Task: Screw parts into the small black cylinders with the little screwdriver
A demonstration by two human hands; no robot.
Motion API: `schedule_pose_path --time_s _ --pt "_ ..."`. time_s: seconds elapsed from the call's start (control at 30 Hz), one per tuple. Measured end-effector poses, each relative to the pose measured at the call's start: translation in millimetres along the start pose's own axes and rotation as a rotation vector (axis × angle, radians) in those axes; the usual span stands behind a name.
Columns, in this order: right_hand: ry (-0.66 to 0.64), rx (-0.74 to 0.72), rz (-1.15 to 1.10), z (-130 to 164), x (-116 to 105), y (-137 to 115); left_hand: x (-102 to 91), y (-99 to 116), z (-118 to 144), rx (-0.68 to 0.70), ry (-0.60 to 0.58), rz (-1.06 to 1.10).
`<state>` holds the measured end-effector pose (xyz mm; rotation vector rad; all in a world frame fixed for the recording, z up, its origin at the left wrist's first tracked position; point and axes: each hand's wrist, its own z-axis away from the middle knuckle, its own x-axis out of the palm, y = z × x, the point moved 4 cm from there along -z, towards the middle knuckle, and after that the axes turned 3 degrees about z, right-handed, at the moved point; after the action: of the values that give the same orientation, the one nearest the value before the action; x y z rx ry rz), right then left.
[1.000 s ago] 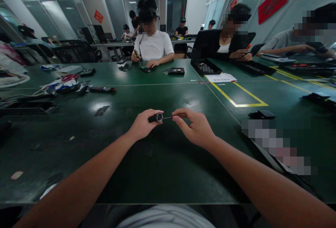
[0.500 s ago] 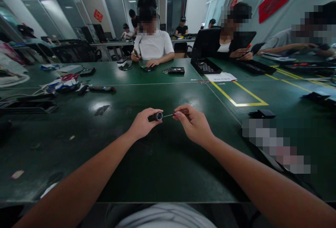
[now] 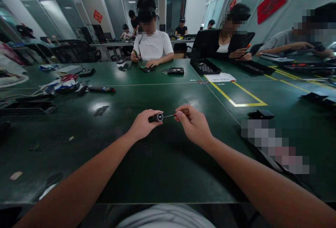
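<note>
Pinching black cylinder [image 3: 159, 117] in left hand [image 3: 141, 125], holding screwdriver [image 3: 174, 115] between right hand's [image 3: 195, 124] thumb and fingers. Best to brace cylinder firmly, keep shaft steady, press lightly. Cylinder at left fingertips, screwdriver spanning gap from right; can't tell if touching. Both above green table [image 3: 157, 172]. Farther: pen-like tool [image 3: 102, 89] at left, then black tray [image 3: 212, 73].

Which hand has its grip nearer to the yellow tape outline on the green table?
Right. The right grip, holding a thin-shafted tool, is nearer the camera and left of the yellow tape outline. The left grip, holding a black cylinder, is farther left.
</note>
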<state>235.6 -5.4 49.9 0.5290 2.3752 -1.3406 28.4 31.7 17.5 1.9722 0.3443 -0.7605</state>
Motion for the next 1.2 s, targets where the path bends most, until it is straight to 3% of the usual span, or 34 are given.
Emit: schedule_pose_path --time_s 0.2,0.43,0.8,1.03,1.2 --pt "0.093 -0.040 0.000 2.1 -8.8 -5.3 0.8 -0.5 0.1 -0.002 -0.011 0.006" --pt "-0.011 -0.093 0.021 3.1 -2.6 -7.5 2.1 1.7 -0.8 0.011 -0.023 0.006" --pt "0.037 -0.103 0.030 3.7 -7.2 -7.5 0.8 4.0 -0.7 0.006 -0.034 -0.016" --pt "-0.029 -0.108 0.033 3.7 -4.7 -5.5 2.4 5.7 -0.7 0.051 -0.068 -0.051" --pt "-0.004 -0.119 0.058 3.1 -7.4 -8.3 2.7 4.3 -0.9 0.072 -0.074 -0.074"
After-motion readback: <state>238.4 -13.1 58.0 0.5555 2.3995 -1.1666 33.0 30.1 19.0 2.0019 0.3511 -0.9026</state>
